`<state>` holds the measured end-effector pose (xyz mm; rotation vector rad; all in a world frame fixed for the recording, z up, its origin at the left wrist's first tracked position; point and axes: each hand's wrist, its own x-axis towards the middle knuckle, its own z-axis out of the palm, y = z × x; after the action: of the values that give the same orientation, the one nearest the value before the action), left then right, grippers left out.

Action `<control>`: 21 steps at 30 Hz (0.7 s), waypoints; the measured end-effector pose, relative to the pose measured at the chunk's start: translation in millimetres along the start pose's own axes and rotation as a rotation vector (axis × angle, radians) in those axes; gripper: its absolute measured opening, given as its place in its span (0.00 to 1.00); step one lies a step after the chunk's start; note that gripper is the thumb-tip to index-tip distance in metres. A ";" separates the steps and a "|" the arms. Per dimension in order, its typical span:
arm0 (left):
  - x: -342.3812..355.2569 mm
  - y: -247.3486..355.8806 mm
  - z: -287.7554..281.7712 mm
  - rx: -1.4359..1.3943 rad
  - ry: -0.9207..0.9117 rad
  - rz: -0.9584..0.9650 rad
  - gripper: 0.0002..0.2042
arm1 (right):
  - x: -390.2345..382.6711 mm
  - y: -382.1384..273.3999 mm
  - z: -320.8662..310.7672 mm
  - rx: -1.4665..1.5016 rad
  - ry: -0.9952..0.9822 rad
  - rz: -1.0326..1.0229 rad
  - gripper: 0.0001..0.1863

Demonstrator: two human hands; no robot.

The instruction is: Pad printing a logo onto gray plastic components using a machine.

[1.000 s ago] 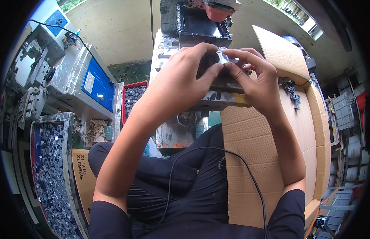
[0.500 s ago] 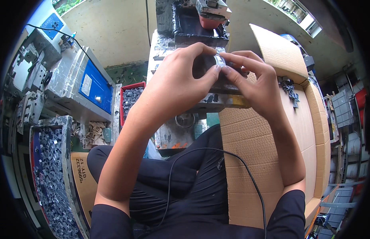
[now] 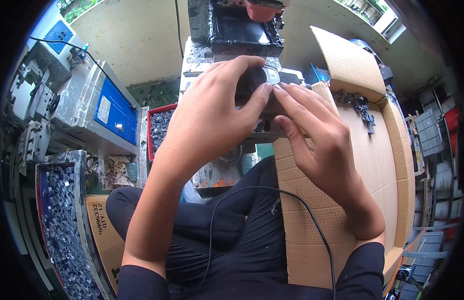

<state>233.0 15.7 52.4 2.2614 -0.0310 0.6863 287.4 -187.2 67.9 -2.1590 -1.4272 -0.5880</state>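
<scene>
Toward one o'clock from the middle of the view, a silvery part (image 3: 272,75) is pinched between thumb and forefinger of the left hand (image 3: 212,110). Its lower right edge appears to be touched by the forefinger of the right hand (image 3: 319,132), near three o'clock, whose thumb is held apart and whose grip is not closed on anything.

At eight o'clock, two lines of black print, turned sideways, are borne by a carton (image 3: 103,240). Toward ten, a white label (image 3: 104,110) is fixed to a blue panel (image 3: 124,107); its wording is too small to be read. Just beside it, grey pieces (image 3: 162,125) are held in a red bin (image 3: 150,135). At twelve, a black tray (image 3: 244,48) is seen; at four, a cardboard box (image 3: 309,220).
</scene>
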 end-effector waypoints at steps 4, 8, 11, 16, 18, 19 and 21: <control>-1.2 -0.7 -0.2 -0.001 -0.008 -0.017 0.20 | -1.0 0.0 2.2 -0.007 -0.008 0.000 0.21; -0.3 0.8 -1.2 0.038 0.016 0.017 0.20 | -0.2 0.0 2.2 -0.071 0.017 -0.048 0.20; -0.6 1.1 0.7 0.015 0.000 -0.018 0.20 | -1.0 1.0 4.0 -0.110 0.011 -0.053 0.20; -1.3 -2.8 2.3 0.046 0.049 0.047 0.20 | 0.2 -3.2 2.8 -0.182 -0.004 -0.063 0.20; -1.5 -2.6 2.2 0.036 0.053 0.037 0.20 | 1.1 -4.9 2.4 -0.237 -0.020 -0.080 0.20; -1.7 -2.8 2.1 0.026 0.057 0.026 0.20 | 1.7 -6.5 2.3 -0.233 -0.020 -0.079 0.20; -0.3 -2.9 1.9 0.019 0.053 0.015 0.20 | 2.8 -9.9 0.7 -0.209 -0.051 -0.041 0.20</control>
<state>234.3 16.4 49.2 2.2621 -0.0164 0.7570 279.3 -181.4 70.5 -2.3249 -1.4982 -0.7316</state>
